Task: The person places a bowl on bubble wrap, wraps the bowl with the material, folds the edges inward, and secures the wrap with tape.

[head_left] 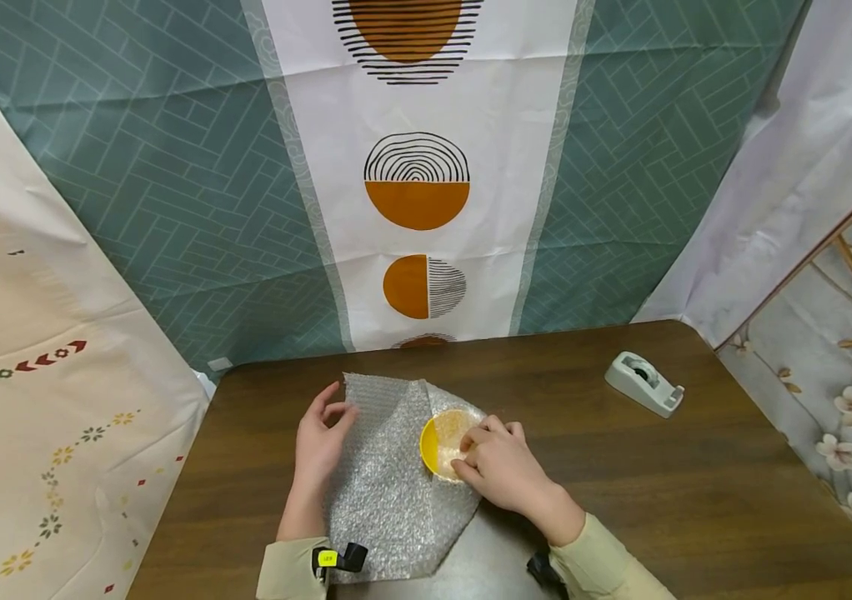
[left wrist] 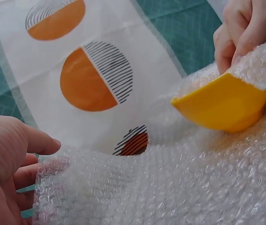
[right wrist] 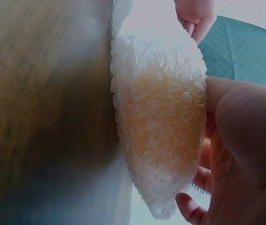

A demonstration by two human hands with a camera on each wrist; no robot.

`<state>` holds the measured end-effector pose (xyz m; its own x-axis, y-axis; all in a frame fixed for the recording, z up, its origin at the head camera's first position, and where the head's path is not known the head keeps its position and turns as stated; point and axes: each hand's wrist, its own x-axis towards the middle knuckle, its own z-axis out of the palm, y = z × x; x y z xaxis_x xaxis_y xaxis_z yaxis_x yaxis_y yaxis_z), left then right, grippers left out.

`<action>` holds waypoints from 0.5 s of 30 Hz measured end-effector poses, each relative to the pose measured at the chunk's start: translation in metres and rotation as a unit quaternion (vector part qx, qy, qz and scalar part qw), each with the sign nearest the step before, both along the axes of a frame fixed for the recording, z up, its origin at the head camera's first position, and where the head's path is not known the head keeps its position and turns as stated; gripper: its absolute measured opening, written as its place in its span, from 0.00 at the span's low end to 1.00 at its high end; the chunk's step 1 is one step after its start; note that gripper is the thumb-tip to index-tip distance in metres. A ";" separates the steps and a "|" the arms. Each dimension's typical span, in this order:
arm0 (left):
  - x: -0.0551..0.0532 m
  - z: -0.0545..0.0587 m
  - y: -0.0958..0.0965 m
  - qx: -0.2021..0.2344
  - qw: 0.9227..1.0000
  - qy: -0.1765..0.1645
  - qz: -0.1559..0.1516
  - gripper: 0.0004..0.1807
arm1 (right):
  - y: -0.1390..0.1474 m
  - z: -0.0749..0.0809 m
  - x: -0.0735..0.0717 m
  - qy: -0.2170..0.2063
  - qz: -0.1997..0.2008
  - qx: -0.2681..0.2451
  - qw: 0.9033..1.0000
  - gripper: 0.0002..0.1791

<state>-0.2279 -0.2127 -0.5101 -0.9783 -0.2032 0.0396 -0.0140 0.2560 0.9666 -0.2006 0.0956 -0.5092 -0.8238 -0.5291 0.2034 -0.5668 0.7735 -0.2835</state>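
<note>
A yellow bowl [head_left: 428, 447] sits on a large sheet of bubble wrap [head_left: 388, 483], whose right part is folded up over the bowl's side and rim. In the left wrist view the bowl [left wrist: 222, 108] leans, its bare yellow side showing. My right hand [head_left: 504, 467] holds the folded wrap at the bowl's right rim, fingertips bent in over the opening. Through the wrap, the right wrist view shows the bowl as an orange-yellow blur. My left hand [head_left: 318, 442] holds the sheet's upper left edge, thumb [left wrist: 46, 142] on top and fingers behind it.
A white tape dispenser [head_left: 644, 383] stands at the right back of the brown wooden table [head_left: 246, 467]. A grey surface [head_left: 486, 558] shows below the wrap at the front edge. Patterned cloths [head_left: 193, 208] hang behind and on both sides.
</note>
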 end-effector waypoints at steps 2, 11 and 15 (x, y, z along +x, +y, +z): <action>0.000 0.002 0.002 -0.003 1.000 0.001 0.001 0.33 | 0.000 0.000 0.000 0.001 0.000 0.000 1.000 0.23; 0.000 0.000 0.006 -0.036 0.999 -0.027 0.017 0.25 | -0.001 0.000 0.000 0.002 -0.001 0.006 1.000 0.24; -0.002 -0.001 0.007 -0.045 0.999 -0.024 0.016 0.22 | 0.000 0.000 0.000 0.002 -0.002 0.004 1.000 0.23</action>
